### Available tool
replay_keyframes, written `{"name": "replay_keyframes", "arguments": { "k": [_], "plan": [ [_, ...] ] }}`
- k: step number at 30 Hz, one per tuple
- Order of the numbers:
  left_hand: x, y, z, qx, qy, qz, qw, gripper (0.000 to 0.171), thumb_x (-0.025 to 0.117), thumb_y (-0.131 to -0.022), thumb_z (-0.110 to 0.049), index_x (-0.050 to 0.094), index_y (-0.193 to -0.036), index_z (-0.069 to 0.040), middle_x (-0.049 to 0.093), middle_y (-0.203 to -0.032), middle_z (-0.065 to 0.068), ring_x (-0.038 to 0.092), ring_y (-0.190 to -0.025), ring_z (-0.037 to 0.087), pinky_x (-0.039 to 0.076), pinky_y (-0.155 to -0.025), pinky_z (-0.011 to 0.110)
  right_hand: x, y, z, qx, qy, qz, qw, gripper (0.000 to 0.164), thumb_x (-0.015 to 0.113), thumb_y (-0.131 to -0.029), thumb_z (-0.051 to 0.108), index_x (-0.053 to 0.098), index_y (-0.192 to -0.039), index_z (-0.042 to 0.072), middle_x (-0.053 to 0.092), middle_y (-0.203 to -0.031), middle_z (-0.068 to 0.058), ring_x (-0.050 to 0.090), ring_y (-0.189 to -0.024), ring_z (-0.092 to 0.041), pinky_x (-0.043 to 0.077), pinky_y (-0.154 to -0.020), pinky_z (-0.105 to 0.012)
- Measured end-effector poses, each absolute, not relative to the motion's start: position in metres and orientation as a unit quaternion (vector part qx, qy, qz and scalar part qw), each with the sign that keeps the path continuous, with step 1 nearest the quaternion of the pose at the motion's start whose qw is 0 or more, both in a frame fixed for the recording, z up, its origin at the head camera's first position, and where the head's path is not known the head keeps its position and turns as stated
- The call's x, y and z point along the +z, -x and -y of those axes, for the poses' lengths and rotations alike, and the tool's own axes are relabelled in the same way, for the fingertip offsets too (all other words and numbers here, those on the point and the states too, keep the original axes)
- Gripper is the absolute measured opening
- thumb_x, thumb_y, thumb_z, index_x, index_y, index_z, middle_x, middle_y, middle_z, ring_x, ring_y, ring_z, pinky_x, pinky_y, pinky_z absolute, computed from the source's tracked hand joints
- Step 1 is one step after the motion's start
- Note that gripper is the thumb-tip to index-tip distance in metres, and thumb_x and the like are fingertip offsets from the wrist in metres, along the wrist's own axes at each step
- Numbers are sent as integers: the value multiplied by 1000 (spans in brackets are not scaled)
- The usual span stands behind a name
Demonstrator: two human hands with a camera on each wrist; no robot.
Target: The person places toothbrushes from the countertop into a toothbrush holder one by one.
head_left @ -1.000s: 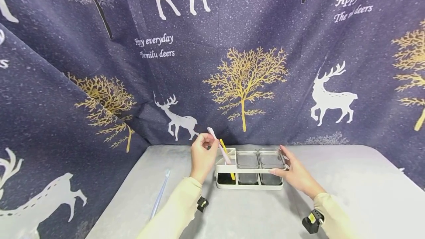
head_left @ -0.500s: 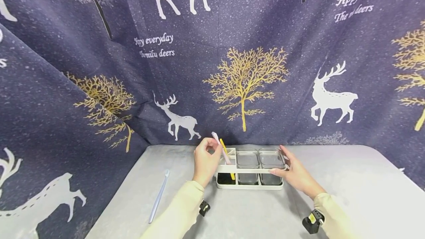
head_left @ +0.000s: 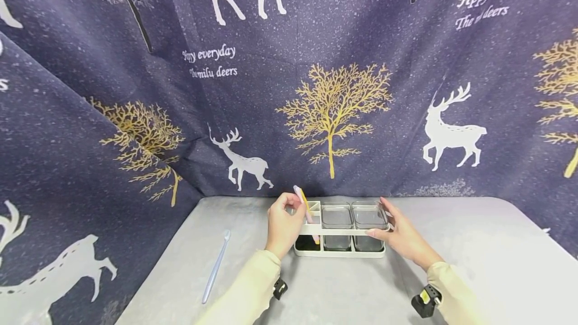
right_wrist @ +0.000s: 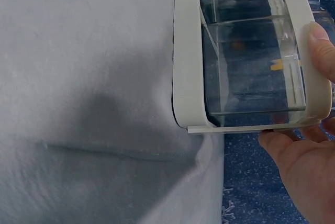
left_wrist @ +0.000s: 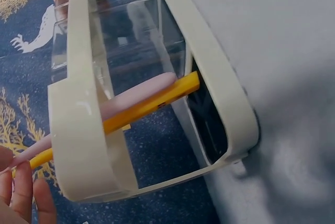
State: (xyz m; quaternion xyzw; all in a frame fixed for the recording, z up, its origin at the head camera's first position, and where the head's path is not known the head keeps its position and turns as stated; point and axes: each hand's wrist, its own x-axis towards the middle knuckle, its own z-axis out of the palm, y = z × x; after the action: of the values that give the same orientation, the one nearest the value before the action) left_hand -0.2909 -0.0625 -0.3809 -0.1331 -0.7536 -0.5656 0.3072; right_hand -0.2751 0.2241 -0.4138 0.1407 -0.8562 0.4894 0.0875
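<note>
In the head view my left hand (head_left: 283,224) pinches a pale pink toothbrush (head_left: 309,216) near its upper end. The brush leans through a top slot of the cream two-tier toothbrush holder (head_left: 345,232). The left wrist view shows its rounded handle end below the top tier, beside a slim yellow handle (left_wrist: 152,108) that slants through the same section. Which divider lies between them cannot be told. My right hand (head_left: 404,237) grips the holder's right end, thumb on the front rim and fingers along the side and back.
Two clear cups (head_left: 336,216) sit in the holder's right part. A light blue toothbrush (head_left: 217,267) lies on the grey table (head_left: 343,295), left of my left forearm. A dark blue deer-print cloth (head_left: 361,129) hangs behind the table.
My left hand has moved down and right, lowering the pink toothbrush; its handle end now shows below the top tier. The right hand and holder have stayed put.
</note>
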Motion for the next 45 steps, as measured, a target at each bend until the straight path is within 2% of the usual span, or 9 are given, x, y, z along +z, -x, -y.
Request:
{"name": "replay_keyframes", "arguments": {
  "k": [3,9,17,25,40,45],
  "plan": [
    [-384,290,63,-560,131,760,304,8,72,-81,-5,66,-83,-10,65,-75,-6,63,-78,17,50,-77,43,-413,275,-223,488,-140,857,88,98,78,-86,17,13,-153,-8,25,-151,-36,33,-131,-57,37,-102,-58],
    [-387,288,63,-550,131,769,299,6,71,-81,-6,67,-84,-10,67,-77,-7,64,-80,16,46,-68,32,-411,274,-222,488,-140,857,87,97,78,-86,17,13,-153,-9,26,-151,-36,34,-130,-57,38,-101,-59],
    [-391,287,64,-560,135,762,297,11,73,-80,-3,67,-82,-11,67,-78,-5,63,-81,18,50,-79,44,-411,274,-221,487,-137,858,85,97,78,-85,16,14,-152,-10,25,-151,-37,34,-130,-59,38,-101,-58],
    [-393,286,65,-561,141,763,290,11,73,-80,-1,67,-83,-9,67,-79,-4,64,-82,23,50,-81,42,-411,273,-219,490,-136,857,86,96,78,-85,15,14,-152,-10,24,-150,-37,33,-130,-59,37,-102,-59],
    [-397,287,65,-567,136,762,283,13,75,-80,-2,66,-85,-11,67,-81,-5,63,-83,18,49,-81,49,-413,272,-221,483,-133,861,91,96,79,-85,16,15,-152,-10,25,-150,-37,37,-128,-59,40,-100,-60],
    [-398,287,66,-565,144,760,286,16,77,-79,-2,66,-89,-10,68,-83,-3,64,-84,19,49,-82,48,-412,272,-222,482,-130,862,85,96,78,-86,18,15,-152,-10,24,-151,-37,33,-129,-60,36,-102,-60]
  ]
}}
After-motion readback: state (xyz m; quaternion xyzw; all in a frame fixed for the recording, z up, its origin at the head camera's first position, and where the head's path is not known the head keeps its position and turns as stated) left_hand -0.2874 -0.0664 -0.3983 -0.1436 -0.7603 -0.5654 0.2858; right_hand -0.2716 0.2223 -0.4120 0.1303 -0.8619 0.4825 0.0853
